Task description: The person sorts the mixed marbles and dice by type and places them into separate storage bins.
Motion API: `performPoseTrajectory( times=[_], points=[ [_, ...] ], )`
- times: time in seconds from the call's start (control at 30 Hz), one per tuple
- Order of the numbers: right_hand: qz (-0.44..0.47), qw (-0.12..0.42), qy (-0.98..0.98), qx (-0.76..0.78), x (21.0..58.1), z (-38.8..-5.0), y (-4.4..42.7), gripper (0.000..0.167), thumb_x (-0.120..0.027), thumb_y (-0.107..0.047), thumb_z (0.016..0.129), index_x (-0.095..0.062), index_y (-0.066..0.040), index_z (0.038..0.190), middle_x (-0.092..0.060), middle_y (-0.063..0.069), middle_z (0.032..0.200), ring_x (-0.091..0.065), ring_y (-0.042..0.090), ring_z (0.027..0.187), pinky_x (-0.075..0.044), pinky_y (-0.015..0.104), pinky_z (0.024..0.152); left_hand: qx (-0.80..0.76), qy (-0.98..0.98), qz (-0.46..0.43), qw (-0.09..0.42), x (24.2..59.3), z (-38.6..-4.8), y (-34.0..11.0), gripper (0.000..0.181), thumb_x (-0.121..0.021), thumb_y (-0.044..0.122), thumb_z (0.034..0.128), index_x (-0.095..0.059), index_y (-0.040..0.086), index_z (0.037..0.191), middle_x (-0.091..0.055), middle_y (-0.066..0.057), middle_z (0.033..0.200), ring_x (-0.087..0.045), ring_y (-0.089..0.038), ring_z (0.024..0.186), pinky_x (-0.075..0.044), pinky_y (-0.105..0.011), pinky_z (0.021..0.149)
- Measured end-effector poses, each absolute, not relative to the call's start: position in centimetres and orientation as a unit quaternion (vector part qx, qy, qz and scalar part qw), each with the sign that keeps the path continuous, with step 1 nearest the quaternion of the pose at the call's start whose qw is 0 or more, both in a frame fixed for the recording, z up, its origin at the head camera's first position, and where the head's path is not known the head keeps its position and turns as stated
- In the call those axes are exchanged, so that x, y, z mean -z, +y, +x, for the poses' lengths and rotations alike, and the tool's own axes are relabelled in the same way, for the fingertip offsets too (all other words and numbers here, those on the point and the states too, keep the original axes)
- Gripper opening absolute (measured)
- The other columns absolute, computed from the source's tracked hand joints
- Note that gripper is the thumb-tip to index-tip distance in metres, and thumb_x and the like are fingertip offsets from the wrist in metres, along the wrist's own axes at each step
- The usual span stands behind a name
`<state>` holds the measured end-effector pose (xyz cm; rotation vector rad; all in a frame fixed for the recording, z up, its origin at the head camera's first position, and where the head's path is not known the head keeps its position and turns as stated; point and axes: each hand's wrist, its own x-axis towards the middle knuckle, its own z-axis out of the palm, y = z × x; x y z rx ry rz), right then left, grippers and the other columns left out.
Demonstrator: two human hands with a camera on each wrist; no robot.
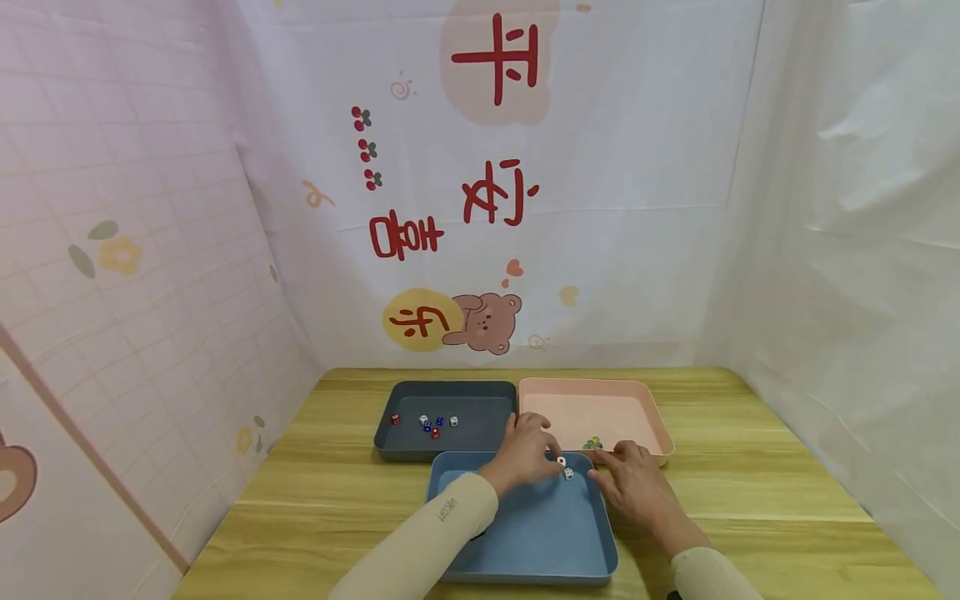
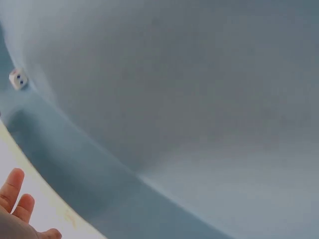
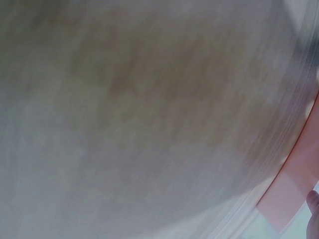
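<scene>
A blue tray (image 1: 547,525) lies in front of me on the table. Over its far right part, my left hand (image 1: 525,452) pinches a white die (image 1: 561,461) between thumb and forefinger. Another white die (image 1: 568,473) lies just below those fingertips, in the tray's corner. In the left wrist view, one white die (image 2: 18,78) sits against the tray wall, with some fingers (image 2: 12,189) at the lower left. My right hand (image 1: 637,487), thumb and forefinger apart, reaches over the right rim, its forefinger near several green dice (image 1: 592,443) in the pink tray (image 1: 645,400).
Behind the blue tray at left, a dark grey tray (image 1: 487,408) holds several red, blue and white dice (image 1: 427,426). The three trays stand close together on the wooden table (image 1: 300,508). White printed cloth (image 1: 630,208) hangs behind and at both sides.
</scene>
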<state>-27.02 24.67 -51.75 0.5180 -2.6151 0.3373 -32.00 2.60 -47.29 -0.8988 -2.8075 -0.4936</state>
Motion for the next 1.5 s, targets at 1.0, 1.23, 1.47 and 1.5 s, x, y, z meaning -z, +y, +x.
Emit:
performPoseTrajectory(
  times=[1.0,1.23,1.47,1.5],
  points=[
    [0.198,0.247,-0.940,-0.127,51.7,-26.8,25.0,0.031,-0.069,-0.033,0.093,-0.072,-0.013,0.117,-0.057,0.018,0.103,-0.055,0.036,0.097,-0.049,0.055,0.084,0.198,-0.967,-0.129,0.090,44.1,-38.0,-8.6,0.016,-0.075,0.033,0.0884,-0.075,0.021,0.077,-0.057,-0.011,0.130,-0.040,-0.037,0.130,-0.013,-0.068,0.111],
    [0.192,0.227,-0.946,-0.127,51.9,-27.0,25.0,0.032,-0.067,-0.034,0.095,-0.071,-0.015,0.120,-0.057,0.018,0.106,-0.055,0.036,0.100,-0.048,0.055,0.087,0.188,-0.974,-0.067,0.106,44.5,-38.9,-12.5,0.017,-0.072,0.031,0.0902,-0.076,0.016,0.082,-0.057,-0.015,0.131,-0.038,-0.042,0.132,-0.014,-0.070,0.110],
    [0.191,0.219,-0.948,-0.132,51.7,-27.0,24.9,0.031,-0.066,-0.034,0.095,-0.071,-0.017,0.121,-0.056,0.018,0.107,-0.054,0.035,0.102,-0.048,0.054,0.088,0.179,-0.976,-0.028,0.121,45.2,-38.8,-15.7,0.019,-0.074,0.028,0.0894,-0.075,0.011,0.079,-0.059,-0.019,0.125,-0.043,-0.041,0.128,-0.014,-0.073,0.108],
    [0.191,0.218,-0.948,-0.132,51.6,-27.0,24.8,0.031,-0.066,-0.034,0.096,-0.071,-0.017,0.121,-0.056,0.018,0.107,-0.054,0.035,0.102,-0.048,0.054,0.088,0.175,-0.977,-0.024,0.122,45.3,-38.8,-16.1,0.019,-0.074,0.027,0.0891,-0.075,0.011,0.078,-0.059,-0.019,0.126,-0.043,-0.041,0.127,-0.015,-0.073,0.107]
  ],
)
